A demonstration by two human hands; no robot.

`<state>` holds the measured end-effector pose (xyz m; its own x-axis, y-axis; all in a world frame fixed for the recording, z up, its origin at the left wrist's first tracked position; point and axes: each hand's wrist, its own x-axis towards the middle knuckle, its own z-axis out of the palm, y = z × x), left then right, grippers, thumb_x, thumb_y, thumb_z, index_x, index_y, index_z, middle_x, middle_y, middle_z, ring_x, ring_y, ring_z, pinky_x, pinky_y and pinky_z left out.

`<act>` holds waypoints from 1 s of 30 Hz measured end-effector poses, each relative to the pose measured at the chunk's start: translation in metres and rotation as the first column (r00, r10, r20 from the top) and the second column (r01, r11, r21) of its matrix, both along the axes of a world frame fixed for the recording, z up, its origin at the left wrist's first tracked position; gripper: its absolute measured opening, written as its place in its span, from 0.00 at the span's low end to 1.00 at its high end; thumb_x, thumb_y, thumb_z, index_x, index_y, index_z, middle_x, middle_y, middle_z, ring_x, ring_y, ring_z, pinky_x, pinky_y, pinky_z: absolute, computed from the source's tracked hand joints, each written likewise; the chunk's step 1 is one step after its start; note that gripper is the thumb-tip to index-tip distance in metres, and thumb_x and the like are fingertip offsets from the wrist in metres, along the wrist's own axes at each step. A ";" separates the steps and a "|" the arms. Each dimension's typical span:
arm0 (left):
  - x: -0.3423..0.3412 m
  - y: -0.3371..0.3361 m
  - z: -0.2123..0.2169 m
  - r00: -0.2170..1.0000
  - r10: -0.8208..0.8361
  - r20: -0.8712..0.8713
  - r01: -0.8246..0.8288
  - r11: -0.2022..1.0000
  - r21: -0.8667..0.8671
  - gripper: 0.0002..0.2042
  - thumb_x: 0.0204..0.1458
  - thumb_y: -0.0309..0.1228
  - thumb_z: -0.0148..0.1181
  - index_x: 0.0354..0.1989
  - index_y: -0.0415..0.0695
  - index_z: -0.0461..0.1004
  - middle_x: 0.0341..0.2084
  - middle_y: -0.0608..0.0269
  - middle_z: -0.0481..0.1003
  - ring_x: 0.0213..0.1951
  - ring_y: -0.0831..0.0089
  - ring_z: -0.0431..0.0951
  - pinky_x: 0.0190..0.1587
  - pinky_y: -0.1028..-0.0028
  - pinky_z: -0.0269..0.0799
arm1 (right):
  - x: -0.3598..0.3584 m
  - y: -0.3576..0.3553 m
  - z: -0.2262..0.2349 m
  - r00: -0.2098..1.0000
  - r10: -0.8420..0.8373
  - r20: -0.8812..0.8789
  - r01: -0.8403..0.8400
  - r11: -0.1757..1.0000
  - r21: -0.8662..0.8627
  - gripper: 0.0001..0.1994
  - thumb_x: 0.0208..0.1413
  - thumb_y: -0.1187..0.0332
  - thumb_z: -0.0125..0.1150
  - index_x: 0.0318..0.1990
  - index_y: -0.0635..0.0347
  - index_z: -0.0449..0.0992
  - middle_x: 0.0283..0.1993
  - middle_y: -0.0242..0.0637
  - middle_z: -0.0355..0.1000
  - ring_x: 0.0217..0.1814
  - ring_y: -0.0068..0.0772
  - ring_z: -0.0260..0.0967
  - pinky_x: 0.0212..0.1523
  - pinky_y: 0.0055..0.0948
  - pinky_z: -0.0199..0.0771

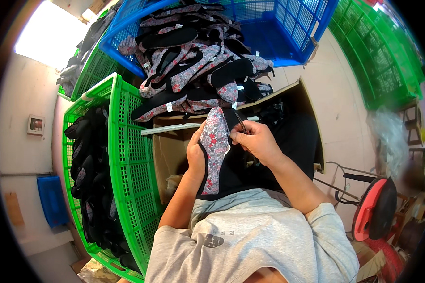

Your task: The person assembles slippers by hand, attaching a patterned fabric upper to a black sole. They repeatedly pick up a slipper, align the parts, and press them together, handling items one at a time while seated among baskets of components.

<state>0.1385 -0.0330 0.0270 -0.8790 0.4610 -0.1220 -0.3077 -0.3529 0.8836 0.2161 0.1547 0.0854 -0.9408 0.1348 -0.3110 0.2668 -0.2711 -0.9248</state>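
Your left hand (196,150) holds a floral fabric piece (215,146); your right hand (260,143) grips dark snips (241,123) beside its edge. Similar pieces (193,66) spill from a blue crate (271,37); a green crate (133,160) stands at your left.

A pale wall (28,85) rises at the left, bearing a small switch plate (35,126) and, lower down, a flat blue thing (52,200). Above them is a bright opening (52,28). On the right, green crates (373,56) stand on the light floor (337,127), near clear plastic sheeting (387,137), a stool (412,123) and a red-and-black object (369,212), its kind unclear.
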 end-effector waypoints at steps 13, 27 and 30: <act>-0.012 -0.017 -0.034 0.939 -0.045 0.340 0.064 0.997 -0.046 0.12 0.62 0.33 0.53 0.43 0.38 0.77 0.31 0.63 0.79 0.30 0.76 0.79 0.33 0.76 0.77 | -0.012 -0.009 0.002 1.000 0.024 -0.014 -0.026 0.990 -0.138 0.04 0.59 0.70 0.64 0.36 0.60 0.77 0.28 0.30 0.75 0.23 0.13 0.64 0.24 0.14 0.62; -0.011 -0.014 -0.038 0.935 -0.014 0.355 0.034 0.998 -0.049 0.11 0.62 0.30 0.51 0.42 0.36 0.78 0.31 0.59 0.79 0.28 0.73 0.80 0.31 0.75 0.78 | -0.012 -0.008 0.004 0.999 0.030 0.020 -0.026 0.984 -0.177 0.04 0.59 0.71 0.63 0.34 0.61 0.77 0.29 0.31 0.75 0.24 0.14 0.63 0.25 0.16 0.63; -0.022 -0.029 -0.053 0.962 -0.090 0.256 0.122 0.986 -0.110 0.13 0.62 0.31 0.51 0.46 0.36 0.77 0.34 0.59 0.79 0.31 0.74 0.80 0.34 0.75 0.78 | -0.011 -0.007 0.004 0.999 0.027 0.023 -0.022 0.979 -0.204 0.04 0.59 0.71 0.63 0.35 0.61 0.76 0.29 0.31 0.74 0.23 0.13 0.62 0.25 0.15 0.62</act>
<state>0.1161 -0.0620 -0.0264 -0.7602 0.5170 -0.3934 -0.5538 -0.1991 0.8085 0.2054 0.1477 0.0894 -0.9344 0.0436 -0.3535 0.2984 -0.4459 -0.8438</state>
